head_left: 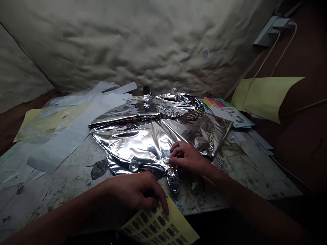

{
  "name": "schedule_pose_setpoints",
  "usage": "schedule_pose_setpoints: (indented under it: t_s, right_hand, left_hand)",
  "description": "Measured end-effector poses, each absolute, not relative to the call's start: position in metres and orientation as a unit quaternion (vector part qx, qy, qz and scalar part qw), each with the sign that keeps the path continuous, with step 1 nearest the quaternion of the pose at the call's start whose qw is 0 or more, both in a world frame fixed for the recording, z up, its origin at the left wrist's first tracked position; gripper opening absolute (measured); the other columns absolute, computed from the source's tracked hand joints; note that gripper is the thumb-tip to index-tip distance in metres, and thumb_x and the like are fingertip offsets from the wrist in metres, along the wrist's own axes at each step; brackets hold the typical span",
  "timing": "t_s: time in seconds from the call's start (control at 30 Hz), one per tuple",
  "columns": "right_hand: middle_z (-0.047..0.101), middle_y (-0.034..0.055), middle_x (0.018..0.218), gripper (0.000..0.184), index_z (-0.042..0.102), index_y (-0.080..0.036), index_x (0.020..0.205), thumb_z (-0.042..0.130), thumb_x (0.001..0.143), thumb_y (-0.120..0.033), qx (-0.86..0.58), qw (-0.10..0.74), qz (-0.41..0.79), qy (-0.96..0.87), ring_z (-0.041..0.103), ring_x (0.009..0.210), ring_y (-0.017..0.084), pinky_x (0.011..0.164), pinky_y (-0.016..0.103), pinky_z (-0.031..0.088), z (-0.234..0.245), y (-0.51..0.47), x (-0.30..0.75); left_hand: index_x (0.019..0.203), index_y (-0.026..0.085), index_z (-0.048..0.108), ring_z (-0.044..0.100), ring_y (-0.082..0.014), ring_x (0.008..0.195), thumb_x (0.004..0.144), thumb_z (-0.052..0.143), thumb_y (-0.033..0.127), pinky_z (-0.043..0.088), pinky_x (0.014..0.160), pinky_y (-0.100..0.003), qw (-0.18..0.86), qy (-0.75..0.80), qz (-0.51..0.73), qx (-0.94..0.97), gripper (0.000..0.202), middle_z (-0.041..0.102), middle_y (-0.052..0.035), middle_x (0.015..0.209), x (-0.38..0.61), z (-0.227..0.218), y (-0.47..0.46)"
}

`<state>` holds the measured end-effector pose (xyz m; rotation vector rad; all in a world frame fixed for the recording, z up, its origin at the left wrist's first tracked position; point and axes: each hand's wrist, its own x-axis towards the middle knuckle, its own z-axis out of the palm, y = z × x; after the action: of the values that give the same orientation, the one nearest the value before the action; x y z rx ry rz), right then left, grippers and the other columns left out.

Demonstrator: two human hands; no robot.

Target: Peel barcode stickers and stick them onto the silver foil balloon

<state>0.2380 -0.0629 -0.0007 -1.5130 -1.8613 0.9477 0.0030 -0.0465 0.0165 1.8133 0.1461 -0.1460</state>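
Observation:
A shiny silver foil balloon (143, 139) lies flat and creased on the table. Its narrow neck (173, 182) points toward me, with a small orange mark near the top. My right hand (187, 156) rests at the balloon's near edge, just above the neck, its fingers curled and thumb close to the index finger; what is between them, if anything, is hidden. Below, my left hand (140, 194) is closed on a yellow label sheet (163, 226) printed with rows of small dark pictures and text. That sheet tilts over the table's front edge.
White paper strips (61, 143) and clear plastic wrapping (48, 126) lie at the left. Colourful printed packaging (230, 114) sits at the back right, beside a curled yellow sheet (265, 95). White cables run down from a power strip (270, 30). Beige sheeting (127, 44) hangs behind the stained table (66, 194).

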Motion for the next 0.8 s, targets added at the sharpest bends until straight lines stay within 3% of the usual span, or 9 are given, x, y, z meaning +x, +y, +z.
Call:
schedule_pose_setpoints:
  t_s: [0.1,0.17,0.3,0.43,0.57,0.8]
  right_hand:
    - [0.058,0.0043,0.101,0.006,0.069,-0.019,0.072,0.072,0.076,-0.022,-0.563,0.251,0.276,-0.738,0.058,0.095,0.019,0.086,0.034,0.047,-0.001,-0.069,0.233]
    - [0.057,0.0063,0.106,0.005,0.069,-0.020,0.084,0.070,0.079,-0.021,-0.556,0.242,0.235,-0.759,0.057,0.099,0.021,0.088,0.035,0.047,-0.003,-0.072,0.232]
    - [0.055,0.0093,0.114,0.047,0.054,-0.020,0.124,0.070,0.080,-0.020,-0.560,0.246,0.205,-0.764,0.059,0.093,0.020,0.080,0.035,0.050,0.001,-0.069,0.243]
    - [0.060,0.0062,0.110,0.024,0.065,-0.023,0.109,0.063,0.086,-0.015,-0.436,0.181,0.258,-0.843,0.061,0.094,0.018,0.083,0.031,0.049,0.018,-0.062,0.260]
    - [0.059,0.0056,0.121,0.026,0.072,-0.029,0.106,0.066,0.084,-0.016,-0.341,0.157,0.276,-0.885,0.055,0.113,0.022,0.092,0.033,0.045,0.027,-0.062,0.263]
    - [0.066,0.0041,0.096,0.013,0.075,-0.024,0.094,0.065,0.088,-0.028,-0.329,0.190,0.355,-0.854,0.062,0.087,0.015,0.078,0.027,0.047,0.013,-0.056,0.262]
  left_hand:
    - [0.108,0.020,0.074,0.049,-0.0101,0.057,0.073,0.048,0.000,0.036,0.051,-0.018,0.611,0.063,-0.058,0.787,0.048,0.067,-0.0017,0.079,0.002,0.016,-0.047]
    - [0.108,0.020,0.074,0.046,-0.0092,0.054,0.072,0.048,-0.001,0.035,0.048,-0.017,0.611,0.061,-0.054,0.788,0.049,0.066,-0.0008,0.074,0.001,0.017,-0.046]
    - [0.108,0.015,0.073,0.042,-0.0080,0.052,0.069,0.047,-0.004,0.032,0.046,-0.017,0.609,0.061,-0.051,0.789,0.051,0.061,-0.0002,0.069,-0.001,0.022,-0.044]
    - [0.108,0.015,0.073,0.041,-0.0076,0.051,0.070,0.047,-0.002,0.030,0.045,-0.017,0.603,0.070,-0.051,0.793,0.048,0.058,0.0007,0.066,-0.002,0.028,-0.041]
    - [0.107,0.015,0.073,0.041,-0.0083,0.051,0.074,0.048,0.001,0.031,0.046,-0.018,0.602,0.081,-0.054,0.792,0.044,0.056,0.0013,0.064,-0.004,0.032,-0.040]
    - [0.107,0.017,0.073,0.040,-0.0083,0.053,0.075,0.048,0.001,0.030,0.047,-0.017,0.605,0.084,-0.052,0.790,0.043,0.053,0.0024,0.064,-0.004,0.034,-0.041]
